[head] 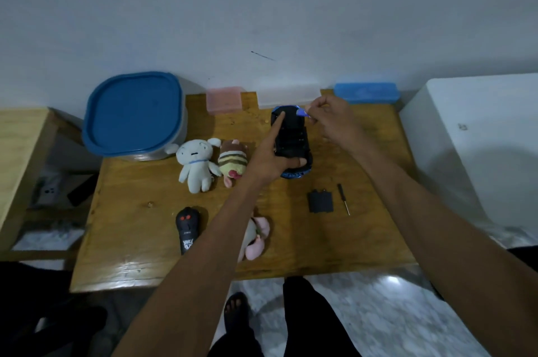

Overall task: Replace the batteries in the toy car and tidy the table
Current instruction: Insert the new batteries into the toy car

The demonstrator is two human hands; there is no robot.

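Observation:
A blue toy car (294, 141) lies upside down on the wooden table (139, 211), its black underside up and the battery bay uncovered. My left hand (270, 152) holds the car's near end, with the index finger stretched along the underside. My right hand (332, 120) pinches a small blue battery (302, 112) above the car's far right corner. The black battery cover (320, 200) and a small screwdriver (343, 198) lie on the table in front of the car.
A black remote (187, 230), a white plush (198, 164), a striped plush (233, 163) and a pink plush (256, 237) lie on the table. A blue-lidded tub (134, 114) stands back left. Pink (224, 100), clear (288, 96) and blue (365, 93) boxes line the wall.

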